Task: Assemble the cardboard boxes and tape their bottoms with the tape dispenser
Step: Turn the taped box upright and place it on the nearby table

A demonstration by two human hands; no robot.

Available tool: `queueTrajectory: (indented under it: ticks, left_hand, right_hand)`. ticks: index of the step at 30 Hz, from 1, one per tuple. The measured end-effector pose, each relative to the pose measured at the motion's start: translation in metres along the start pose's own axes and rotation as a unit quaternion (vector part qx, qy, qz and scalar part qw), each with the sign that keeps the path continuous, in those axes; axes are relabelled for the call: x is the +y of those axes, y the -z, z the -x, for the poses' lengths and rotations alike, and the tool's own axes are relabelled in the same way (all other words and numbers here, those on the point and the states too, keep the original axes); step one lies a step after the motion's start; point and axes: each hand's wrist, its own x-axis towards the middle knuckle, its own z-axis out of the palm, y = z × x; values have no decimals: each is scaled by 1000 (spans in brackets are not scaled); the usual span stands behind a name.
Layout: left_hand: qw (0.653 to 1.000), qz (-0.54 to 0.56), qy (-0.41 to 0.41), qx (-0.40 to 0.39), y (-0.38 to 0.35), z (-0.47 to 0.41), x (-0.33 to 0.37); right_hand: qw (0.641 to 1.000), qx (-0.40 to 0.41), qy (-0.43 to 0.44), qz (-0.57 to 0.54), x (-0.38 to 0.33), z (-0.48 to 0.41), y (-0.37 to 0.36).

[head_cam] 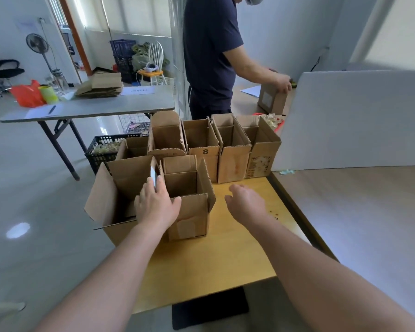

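**Desk:** What are the grips doing?

**Photographer:** The left grip (157, 204) lies flat with its fingers straight on the top left edge of the front box (189, 219). Its thumb splays over the near wall and it clasps nothing. The fingertips reach the flap that stands between this box and the big box (120, 188). Something pale shows just past them, but I cannot tell what it is. The right grip (246, 202) hovers over the tabletop (225, 259), just right of the front box. Its fingers are loosely curled, and it holds and touches nothing.

**Desk:** And the boxes?

**Photographer:** They are brown corrugated card, all upright with their flaps up, crowded on the far left part of the yellow tabletop. The front box touches the big box, which stands at the tabletop's left edge. A back row (234, 159) of four stands side by side behind them. The front box carries a pale taped patch (186, 227) low on its near face.

**Desk:** Any writing?

**Photographer:** A black "8" (205, 151) is printed on the second box in the back row. The rightmost box has a printed panel (260, 164), too small to read. Beyond the row, a person in a dark shirt (211, 56) rests a hand on another box (271, 101).
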Motion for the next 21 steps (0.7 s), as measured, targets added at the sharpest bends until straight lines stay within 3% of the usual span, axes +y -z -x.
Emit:
queueTrajectory:
  ticks: [5,11,16,21]
  left_hand:
    - [988,74,-134,15,-9,39,63]
    - [980,119,-141,-76,-56,126,130]
    - [960,86,-233,-129,-86,198,225]
    - [913,86,-367,-155,-104,287,341]
  right_hand:
    - [998,55,20,3,36,40,20]
    - [997,75,-16,22,130,123,47]
    - [989,83,-114,49,238,208,80]
    - [964,114,-228,80,344,300,113]
